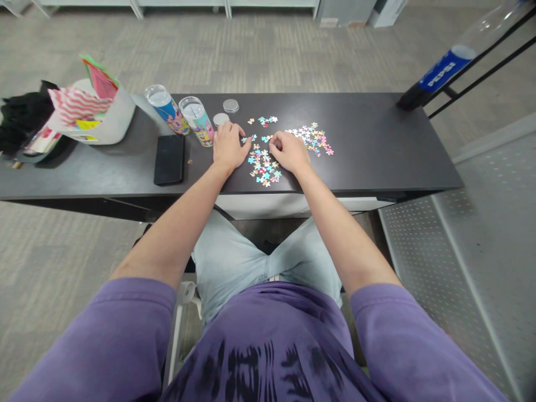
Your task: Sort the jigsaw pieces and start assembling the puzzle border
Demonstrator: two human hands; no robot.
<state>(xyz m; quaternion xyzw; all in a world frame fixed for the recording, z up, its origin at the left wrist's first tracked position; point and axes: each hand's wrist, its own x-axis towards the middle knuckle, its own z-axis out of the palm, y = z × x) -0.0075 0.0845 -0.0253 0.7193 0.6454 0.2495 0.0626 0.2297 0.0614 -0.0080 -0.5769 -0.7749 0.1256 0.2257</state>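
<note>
Small colourful puzzle pieces lie on the dark tabletop in several groups. One pile is near the front edge between my forearms, another spreads beyond my right hand, and a few joined pieces sit farther back. My left hand rests palm down with fingers apart, its thumb near some small pieces. Thumb and index finger of my right hand are pinched together above the pieces; anything between them is too small to make out.
Left of my left hand stand two clear-topped printed canisters, with two round lids behind. A black phone-like case lies nearby. A white bin is at far left, a Pepsi bottle at back right.
</note>
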